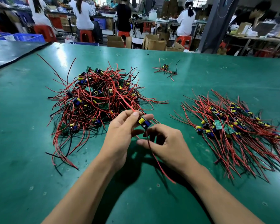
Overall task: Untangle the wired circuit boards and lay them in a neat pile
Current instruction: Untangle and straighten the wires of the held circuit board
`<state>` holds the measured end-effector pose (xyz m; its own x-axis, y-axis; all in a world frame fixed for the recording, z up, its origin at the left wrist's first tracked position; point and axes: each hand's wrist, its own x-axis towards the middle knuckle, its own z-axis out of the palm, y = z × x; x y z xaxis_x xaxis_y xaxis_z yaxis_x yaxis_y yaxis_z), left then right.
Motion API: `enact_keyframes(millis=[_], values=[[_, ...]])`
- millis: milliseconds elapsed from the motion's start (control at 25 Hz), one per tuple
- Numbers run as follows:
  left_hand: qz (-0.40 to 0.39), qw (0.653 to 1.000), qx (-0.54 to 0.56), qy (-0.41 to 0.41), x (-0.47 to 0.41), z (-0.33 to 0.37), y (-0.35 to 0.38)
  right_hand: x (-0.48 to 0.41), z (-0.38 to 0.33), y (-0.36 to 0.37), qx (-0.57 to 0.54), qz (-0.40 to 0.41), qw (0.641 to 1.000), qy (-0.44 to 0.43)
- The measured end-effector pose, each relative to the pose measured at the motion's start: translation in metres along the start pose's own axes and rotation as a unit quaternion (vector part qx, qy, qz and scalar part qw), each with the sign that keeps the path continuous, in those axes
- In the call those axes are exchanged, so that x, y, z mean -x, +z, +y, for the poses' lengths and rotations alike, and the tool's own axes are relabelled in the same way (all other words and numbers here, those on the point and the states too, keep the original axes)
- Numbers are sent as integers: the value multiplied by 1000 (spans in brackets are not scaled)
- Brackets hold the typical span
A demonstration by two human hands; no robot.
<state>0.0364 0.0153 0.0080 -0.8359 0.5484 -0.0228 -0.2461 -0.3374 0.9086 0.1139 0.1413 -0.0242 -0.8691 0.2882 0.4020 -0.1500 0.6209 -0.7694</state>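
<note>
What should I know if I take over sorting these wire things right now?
Left hand pinches one small circuit board, held above the green table.
Right hand pinches that board's wires just below it. One trails toward you, another runs back toward the tangled heap.
The heap lies on the left and the neat pile on the right. A small cluster sits apart at the far side.
Done: many boards already lie in the neat pile.
Left: free this board, lay it on the pile, then work through the heap and the cluster.

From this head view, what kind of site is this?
Likely an electronics assembly workshop: a tangled heap of wired circuit boards on a green bench mat, seated workers behind, cardboard cartons.
</note>
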Motion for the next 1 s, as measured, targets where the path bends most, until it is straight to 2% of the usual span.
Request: enact_keyframes(millis=[80, 200, 320, 440, 560, 640, 800, 1000], values=[[12, 1000, 17, -6, -1, -1, 1, 1, -6, 2, -48, 16, 999, 12], [4, 999, 31, -4, -2, -2, 0, -2, -11, 3, -166, 73, 980, 77], [-34, 996, 80, -28, -2, -3, -4, -8, -17, 1, -360, 103, 916, 147], [-74, 988, 77, -107, -2, -4, -5, -9, -17, -15, -454, 31, 866, 208], [-121, 971, 61, -197, 2, -2, -2, -6, -13, -25, -458, -77, 848, 255], [-157, 964, 43, -209, 4, -3, -2, -4, -12, -27, -472, -105, 834, 265], [-150, 973, 35, -170, 4, -10, -5, -7, -10, -29, -410, -106, 868, 257], [-121, 980, -35, -152, 3, -13, -4, -6, -7, -24, -404, -98, 873, 256]])
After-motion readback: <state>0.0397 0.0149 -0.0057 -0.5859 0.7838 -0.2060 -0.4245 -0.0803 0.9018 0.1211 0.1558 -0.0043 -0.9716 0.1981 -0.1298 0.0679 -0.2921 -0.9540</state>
